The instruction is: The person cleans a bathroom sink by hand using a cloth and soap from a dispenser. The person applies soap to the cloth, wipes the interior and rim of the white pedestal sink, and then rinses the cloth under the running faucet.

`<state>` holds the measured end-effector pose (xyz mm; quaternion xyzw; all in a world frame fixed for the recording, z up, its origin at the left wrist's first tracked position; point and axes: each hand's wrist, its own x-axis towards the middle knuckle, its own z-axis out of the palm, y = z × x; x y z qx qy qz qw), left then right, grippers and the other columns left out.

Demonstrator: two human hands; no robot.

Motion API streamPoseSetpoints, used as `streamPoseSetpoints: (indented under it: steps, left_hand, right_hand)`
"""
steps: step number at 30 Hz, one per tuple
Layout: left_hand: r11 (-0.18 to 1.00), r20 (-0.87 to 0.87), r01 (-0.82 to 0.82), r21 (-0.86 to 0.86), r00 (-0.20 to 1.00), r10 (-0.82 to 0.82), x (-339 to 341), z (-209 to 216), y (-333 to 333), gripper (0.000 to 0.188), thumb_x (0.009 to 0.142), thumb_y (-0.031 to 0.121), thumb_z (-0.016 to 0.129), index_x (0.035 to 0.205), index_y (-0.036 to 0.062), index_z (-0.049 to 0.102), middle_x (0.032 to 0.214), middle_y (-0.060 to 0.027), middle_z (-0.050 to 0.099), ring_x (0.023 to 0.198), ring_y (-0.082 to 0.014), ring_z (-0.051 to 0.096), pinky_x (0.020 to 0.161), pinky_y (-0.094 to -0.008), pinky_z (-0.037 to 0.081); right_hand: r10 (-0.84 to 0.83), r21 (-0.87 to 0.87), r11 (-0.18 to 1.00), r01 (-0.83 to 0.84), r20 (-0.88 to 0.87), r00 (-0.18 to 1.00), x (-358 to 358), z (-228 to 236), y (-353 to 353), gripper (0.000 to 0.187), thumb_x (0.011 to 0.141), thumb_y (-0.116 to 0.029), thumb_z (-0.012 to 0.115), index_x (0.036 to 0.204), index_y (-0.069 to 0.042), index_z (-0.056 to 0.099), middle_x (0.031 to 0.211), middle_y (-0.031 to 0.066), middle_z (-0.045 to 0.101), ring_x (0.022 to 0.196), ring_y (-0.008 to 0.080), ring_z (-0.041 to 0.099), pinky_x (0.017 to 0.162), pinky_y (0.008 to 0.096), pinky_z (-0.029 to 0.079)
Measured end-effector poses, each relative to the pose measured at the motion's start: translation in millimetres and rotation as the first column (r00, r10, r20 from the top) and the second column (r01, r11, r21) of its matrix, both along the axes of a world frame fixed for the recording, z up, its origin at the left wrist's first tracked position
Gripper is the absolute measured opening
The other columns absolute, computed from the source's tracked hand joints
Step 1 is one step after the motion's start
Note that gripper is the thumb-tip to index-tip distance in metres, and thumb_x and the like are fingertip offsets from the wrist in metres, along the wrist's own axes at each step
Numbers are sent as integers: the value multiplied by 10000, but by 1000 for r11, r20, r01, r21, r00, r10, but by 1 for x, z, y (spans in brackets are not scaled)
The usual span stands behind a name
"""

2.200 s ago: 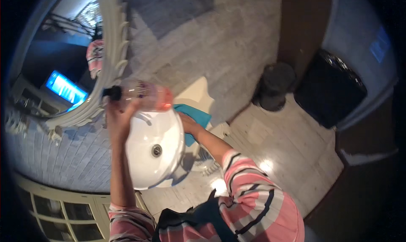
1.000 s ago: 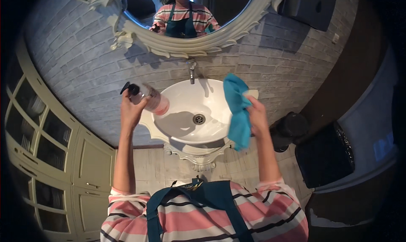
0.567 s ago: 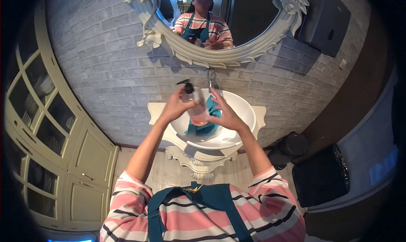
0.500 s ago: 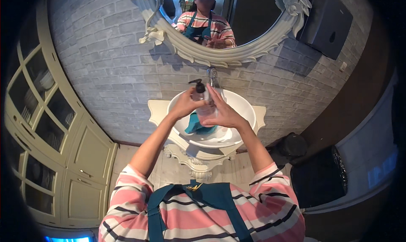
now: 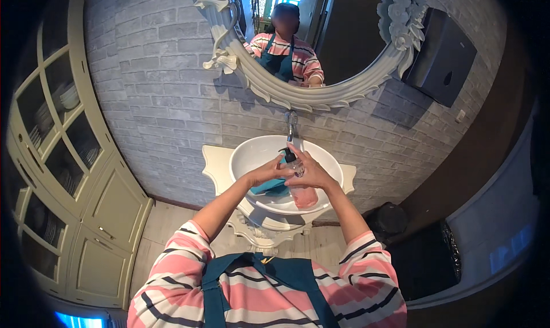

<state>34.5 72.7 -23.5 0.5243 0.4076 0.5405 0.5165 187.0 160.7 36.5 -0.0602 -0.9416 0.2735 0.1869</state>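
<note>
A clear pump soap bottle [image 5: 305, 198] with pink liquid and a black pump top is held over the white basin [image 5: 240, 163]. It leans, its pump pointing toward the tap and its base toward me. My right hand [image 5: 316, 174] wraps its upper part from the right. From the left, my left hand [image 5: 266, 173] has its curled fingers against the bottle near the neck. Beneath the left hand a teal cloth [image 5: 267, 189] lies in the basin, partly covered by hand and bottle.
Behind the basin stands a chrome tap [image 5: 291, 127], below an ornate framed mirror [image 5: 312, 99]. A dark dispenser [image 5: 441, 59] hangs on the brick wall at right. A cream cabinet [image 5: 112, 213] lines the left, and a black bin [image 5: 388, 220] stands at right.
The bottle has come lower and nearer to me, tipping so its base shows at the front of the basin. Both hands moved with it. The view has shifted, showing more of the mirror.
</note>
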Motion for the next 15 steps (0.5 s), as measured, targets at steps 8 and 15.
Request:
streamPoseSetpoints:
  steps: [8, 15]
  left_hand:
    - [864, -32, -496, 88, 865, 500, -12, -22, -19, 736, 776, 252, 535, 1262, -42, 68, 1080, -204, 475, 962, -257, 501, 823, -317, 386]
    - [563, -607, -615, 553, 166, 777, -16, -49, -50, 356, 749, 102, 474, 1092, 25, 414, 863, -165, 561, 768, -302, 538, 683, -397, 421]
  right_hand:
    - [-234, 73, 971, 228, 84, 969, -6, -5, 12, 845, 484, -241, 664, 1236, -252, 278, 895, 186, 464, 841, 346, 503, 746, 397, 413]
    - [-372, 342, 897, 279, 245, 895, -4, -35, 49, 702, 482, -345, 654, 1120, -219, 392, 849, 155, 470, 803, 333, 514, 690, 402, 409]
